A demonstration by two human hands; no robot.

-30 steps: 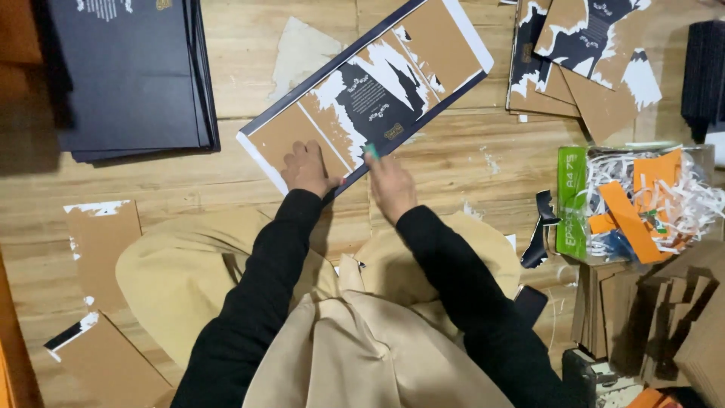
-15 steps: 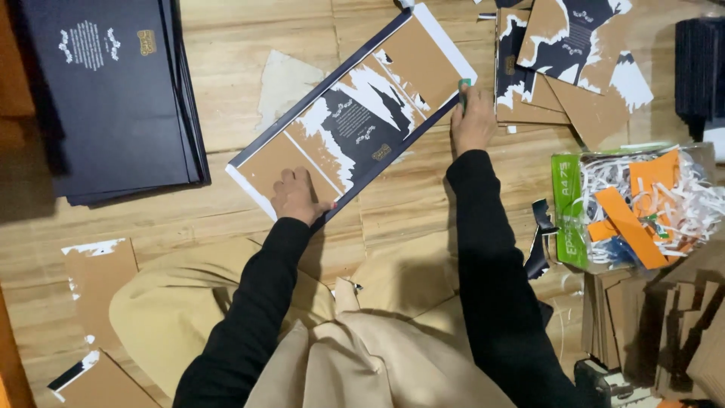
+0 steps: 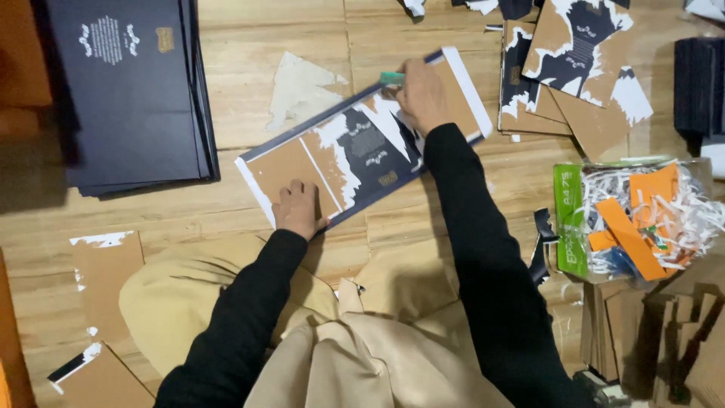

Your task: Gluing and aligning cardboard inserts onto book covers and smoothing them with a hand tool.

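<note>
The left hand (image 3: 298, 208) is lying flat, released, pressing the cardboard panel (image 3: 362, 147) at its 7 o'clock corner. The right hand (image 3: 423, 94) is grasping what appears to be a green tool (image 3: 391, 78) at the panel's 12 o'clock edge.

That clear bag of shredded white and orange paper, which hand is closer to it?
Right. The right hand rests on the board up-left of the bag; the left hand presses the board's far end.

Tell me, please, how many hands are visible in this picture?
2, both the person's own. The left hand presses flat on the near end of the long cardboard panel. The right hand is at its far end, holding a small green tool.
</note>
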